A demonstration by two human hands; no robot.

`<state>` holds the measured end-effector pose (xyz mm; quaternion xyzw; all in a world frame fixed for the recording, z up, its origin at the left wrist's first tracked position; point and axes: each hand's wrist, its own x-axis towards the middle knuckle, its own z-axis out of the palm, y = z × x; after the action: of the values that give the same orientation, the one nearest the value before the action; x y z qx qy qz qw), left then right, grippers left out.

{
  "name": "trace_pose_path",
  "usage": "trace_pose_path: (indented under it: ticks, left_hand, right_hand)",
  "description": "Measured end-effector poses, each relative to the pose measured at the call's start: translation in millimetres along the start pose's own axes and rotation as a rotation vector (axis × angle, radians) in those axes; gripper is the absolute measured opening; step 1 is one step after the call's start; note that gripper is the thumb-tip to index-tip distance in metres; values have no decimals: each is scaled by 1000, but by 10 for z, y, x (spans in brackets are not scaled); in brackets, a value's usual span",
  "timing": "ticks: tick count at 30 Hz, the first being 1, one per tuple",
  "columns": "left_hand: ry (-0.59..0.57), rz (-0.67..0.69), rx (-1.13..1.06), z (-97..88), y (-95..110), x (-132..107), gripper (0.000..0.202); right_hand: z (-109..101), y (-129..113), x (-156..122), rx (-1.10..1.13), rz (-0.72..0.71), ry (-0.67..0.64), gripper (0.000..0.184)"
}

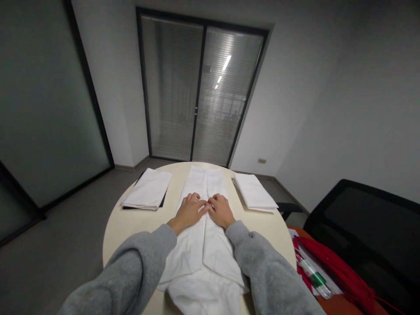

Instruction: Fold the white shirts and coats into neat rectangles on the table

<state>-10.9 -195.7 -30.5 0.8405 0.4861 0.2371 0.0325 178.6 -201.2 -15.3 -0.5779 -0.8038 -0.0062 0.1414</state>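
A white garment (203, 245) lies lengthwise down the middle of a round cream table (131, 223), its sides folded inward to a centre line. My left hand (189, 211) rests flat on the garment left of that line, fingers stretched out. My right hand (221, 210) lies flat just right of it, fingertips almost touching the left hand's. Both arms wear grey sleeves. Neither hand holds anything.
A folded white cloth stack (148, 189) sits on a dark sheet at the table's left. Another folded white stack (254, 191) lies at the right. A black chair (367, 218) and a red bag with papers (328, 267) stand at the right. Glass doors with blinds (200, 92) are behind.
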Motion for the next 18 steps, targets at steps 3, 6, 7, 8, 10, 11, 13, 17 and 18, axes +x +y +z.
trace_pose_path:
  ticks: [3, 6, 7, 8, 10, 11, 13, 17, 18]
  left_hand:
    - [-52, -37, -37, -46, 24, 38, 43]
    - [-87, -63, -77, -65, 37, 99, 38]
    - [-87, -67, -84, -74, 36, 120, 36]
    - [-83, -74, -87, -88, 33, 141, 33]
    - [-71, -100, -96, -148, 8, 183, 26]
    - [-62, -119, -101, -197, -17, 203, 20]
    - [-47, -159, -116, -337, -102, 234, 13]
    - [-30, -248, -123, -742, -446, 172, 23]
    - [-30, -278, -109, -854, -568, 120, 25]
  right_hand:
    - [-45, -13, 4, -10, 8, 33, 31]
    - [-82, -12, 36, -10, 43, 52, 30]
    - [-99, -2, 51, -7, 64, 57, 30]
    - [-121, 15, 66, -4, 91, 60, 28]
    - [-191, 78, 84, 1, 161, 64, 24]
    - [-242, 125, 83, 0, 202, 68, 23]
    - [-373, 248, 54, -16, 300, 84, 24]
    - [-699, 552, -111, -100, 506, 125, 27]
    - [-773, 621, -161, -124, 545, 131, 27]
